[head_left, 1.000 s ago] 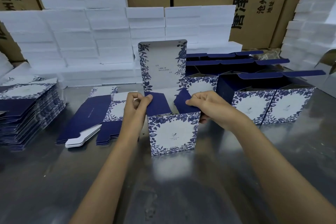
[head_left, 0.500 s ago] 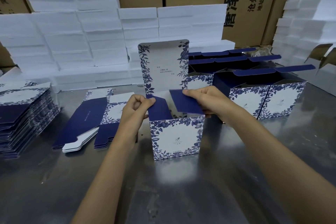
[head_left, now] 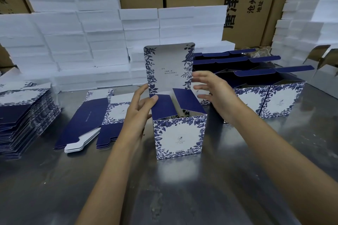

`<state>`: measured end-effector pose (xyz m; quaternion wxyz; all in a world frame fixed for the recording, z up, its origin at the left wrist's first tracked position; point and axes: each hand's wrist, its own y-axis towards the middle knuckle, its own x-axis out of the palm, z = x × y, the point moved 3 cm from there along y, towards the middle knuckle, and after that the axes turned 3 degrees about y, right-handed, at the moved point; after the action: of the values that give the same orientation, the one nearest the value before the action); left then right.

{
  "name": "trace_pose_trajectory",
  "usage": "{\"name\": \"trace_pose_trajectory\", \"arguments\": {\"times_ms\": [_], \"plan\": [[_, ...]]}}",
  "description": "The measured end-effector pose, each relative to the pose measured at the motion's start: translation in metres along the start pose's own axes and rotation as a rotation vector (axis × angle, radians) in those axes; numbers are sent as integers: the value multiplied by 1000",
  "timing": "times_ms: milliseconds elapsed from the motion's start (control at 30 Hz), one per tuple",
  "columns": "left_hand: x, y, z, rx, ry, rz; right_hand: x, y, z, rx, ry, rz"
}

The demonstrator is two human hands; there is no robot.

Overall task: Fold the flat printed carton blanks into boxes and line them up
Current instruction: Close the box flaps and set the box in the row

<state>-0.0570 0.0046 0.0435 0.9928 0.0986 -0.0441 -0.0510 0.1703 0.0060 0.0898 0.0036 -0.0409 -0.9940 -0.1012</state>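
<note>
A blue-and-white floral carton box (head_left: pixel 180 135) stands on the steel table (head_left: pixel 164 188) in front of me, its printed lid (head_left: pixel 169 67) upright at the back. Two navy side flaps (head_left: pixel 162 106) slant over the open top. My left hand (head_left: pixel 140 107) holds the box's left side, thumb on the left flap and fingers outside the wall. My right hand (head_left: pixel 212 91) hovers by the box's right rear corner with fingers spread, holding nothing. A row of folded boxes (head_left: pixel 274 100) with open lids stands to the right.
A small pile of flat blanks (head_left: pixel 91 118) lies left of the box, and a tall stack of blanks (head_left: pixel 23 115) sits at the far left edge. White foam blocks (head_left: pixel 91 42) and brown shipping cartons (head_left: pixel 247 5) wall off the back.
My right hand has let go of the right flap and lifted away with fingers spread. My left hand's grip on the left flap has loosened. Both flaps have sprung partly up.
</note>
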Motion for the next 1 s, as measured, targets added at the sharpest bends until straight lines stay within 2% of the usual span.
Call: {"name": "trace_pose_trajectory", "arguments": {"times_ms": [67, 167, 300, 367, 433, 533, 667, 800, 1000], "plan": [[-1, 0, 1, 15, -10, 20, 3, -2, -4, 8, 79, -58], [0, -1, 0, 6, 0, 50, 4, -3, -4, 45, 100, -50], [-2, -1, -1, -92, -79, 94, 7, -10, 1, 97, -180, -21], [-5, -2, 2, -76, 14, 94, 10, -16, 9, 80, -261, -65], [-7, -3, 6, -39, 121, 69, 13, -19, 10, 94, -229, -101], [-7, 1, 13, -97, 153, 34, 21, -11, 0, 132, -237, -115], [6, 16, 32, -162, 353, 12, 45, 2, -13, 78, -427, -138], [28, 29, 45, -154, 610, -15, 66, 7, -17, -24, -777, -137], [37, 37, 36, -102, 678, 22, 63, 11, -9, 11, -882, -204]]}}
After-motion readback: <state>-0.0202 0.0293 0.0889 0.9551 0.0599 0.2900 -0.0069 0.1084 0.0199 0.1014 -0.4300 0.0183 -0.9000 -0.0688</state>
